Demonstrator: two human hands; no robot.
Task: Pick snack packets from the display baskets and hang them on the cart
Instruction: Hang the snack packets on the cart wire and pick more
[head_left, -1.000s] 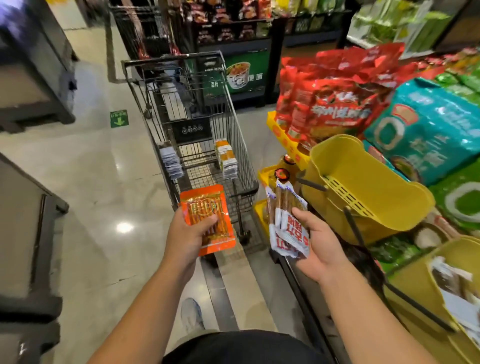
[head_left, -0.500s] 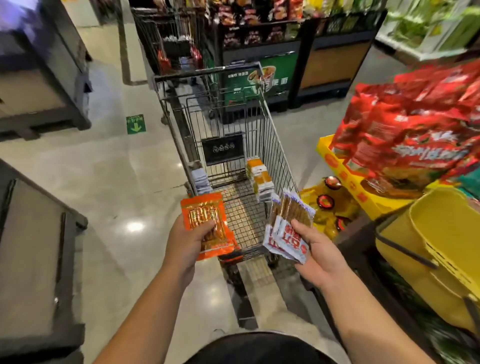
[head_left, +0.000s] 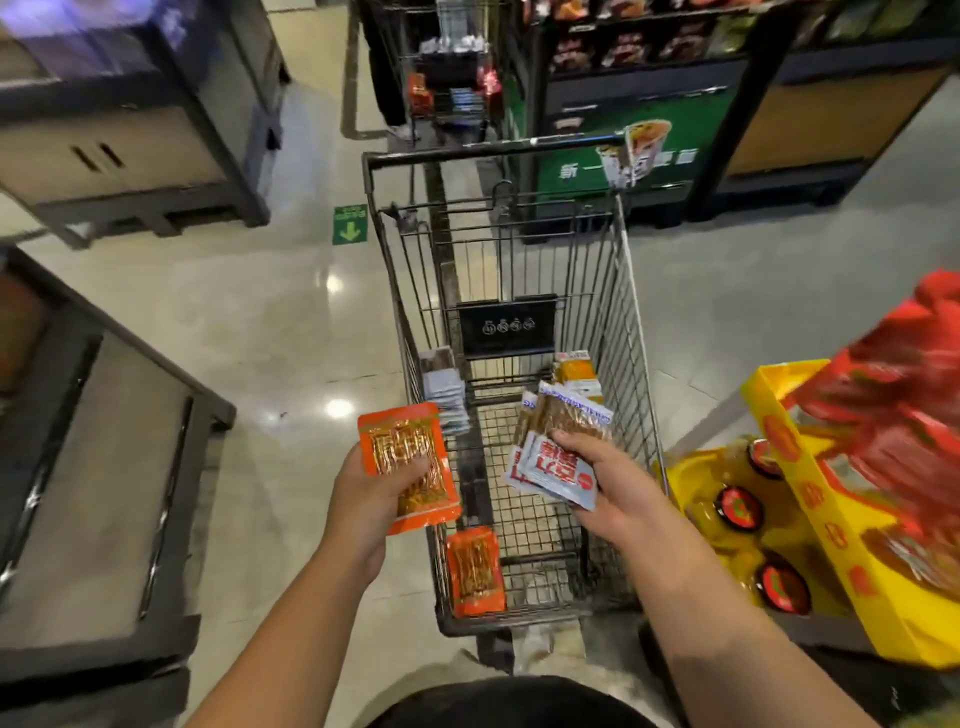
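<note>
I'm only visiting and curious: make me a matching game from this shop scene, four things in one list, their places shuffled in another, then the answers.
Things
1. white and blue packets
2. grey packets
3. green arrow sign
4. red-capped bottles

Places
A. on the floor, left of the cart
B. in the yellow tray
C. held in the right hand
D. hanging on the cart's left side

Pairs: 1-C, 2-D, 3-A, 4-B

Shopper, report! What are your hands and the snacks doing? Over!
Left hand grips orange packet. Right hand grips white packets. Both at the cart, not yet hung. Nothing blocks the cart.
</note>
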